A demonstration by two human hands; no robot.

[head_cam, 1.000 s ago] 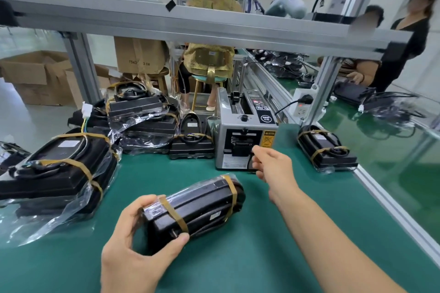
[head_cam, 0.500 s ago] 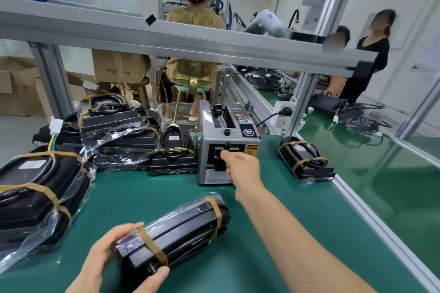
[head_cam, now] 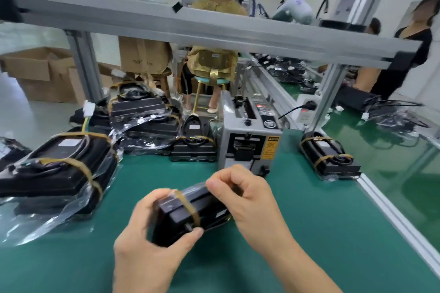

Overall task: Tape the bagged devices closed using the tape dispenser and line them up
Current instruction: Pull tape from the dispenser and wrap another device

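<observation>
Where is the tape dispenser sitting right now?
In the head view the tape dispenser stands on the green mat just beyond both hands, between two taped bagged devices.

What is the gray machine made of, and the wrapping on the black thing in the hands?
The tape dispenser looks like painted metal: flat gray panels, sharp edges, dull sheen. It could be hard plastic. The bag around the held device looks like thin clear plastic film: you see through it, and it crinkles and glints. Brownish tape bands cross it.
</observation>
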